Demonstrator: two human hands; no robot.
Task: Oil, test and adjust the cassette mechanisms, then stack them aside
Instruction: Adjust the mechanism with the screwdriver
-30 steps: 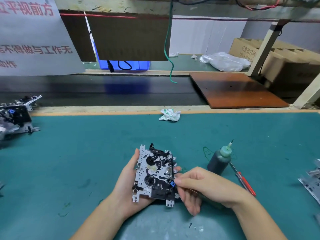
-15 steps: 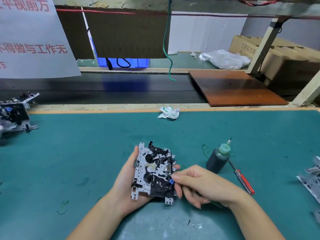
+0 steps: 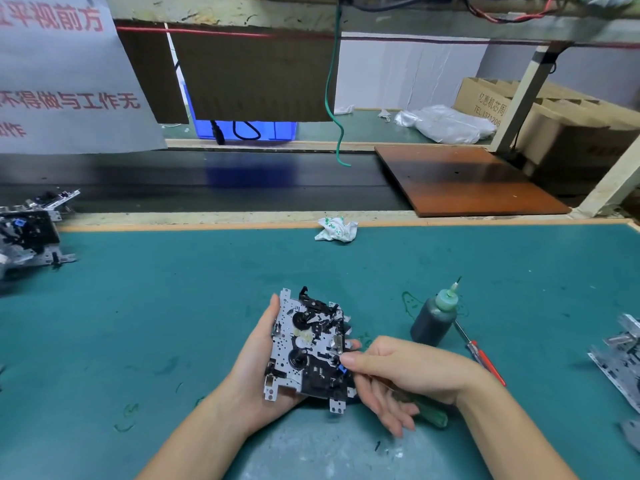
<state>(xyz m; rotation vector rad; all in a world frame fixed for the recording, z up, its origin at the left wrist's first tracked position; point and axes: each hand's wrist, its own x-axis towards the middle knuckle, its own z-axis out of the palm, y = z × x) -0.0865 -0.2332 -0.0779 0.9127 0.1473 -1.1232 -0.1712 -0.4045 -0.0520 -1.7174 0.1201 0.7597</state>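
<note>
A cassette mechanism [image 3: 310, 344] is held above the green mat [image 3: 173, 306], near its front edge and roughly at the middle of the bench. It is cradled in the left hand [image 3: 258, 368], with the thumb laid along its left edge and the fingers curled round behind, one fingertip showing at its right side. The right hand [image 3: 401, 372] is set against the lower right edge of the mechanism, its forefinger tip pressed beside a small blue part [image 3: 342, 368]; a green-handled screwdriver [image 3: 429, 412] is pinched in this hand while the remaining fingers are left loosely spread below.

The mechanism is seen as a perforated silver metal plate carrying black plastic levers, two black round hubs and a pale gear between them, with mounting tabs at its lower corners.

An oil bottle [image 3: 433, 318] with a green nozzle is stood just right of the hands, and a red-handled screwdriver [image 3: 483, 360] is laid beside it. A stack of mechanisms [image 3: 29, 233] is placed at the far left edge of the mat, and more mechanisms [image 3: 620, 362] are seen at the right edge. A crumpled wrapper [image 3: 336, 229] is lying at the mat's far border. Broad bare mat is left between the hands and the left stack.
</note>
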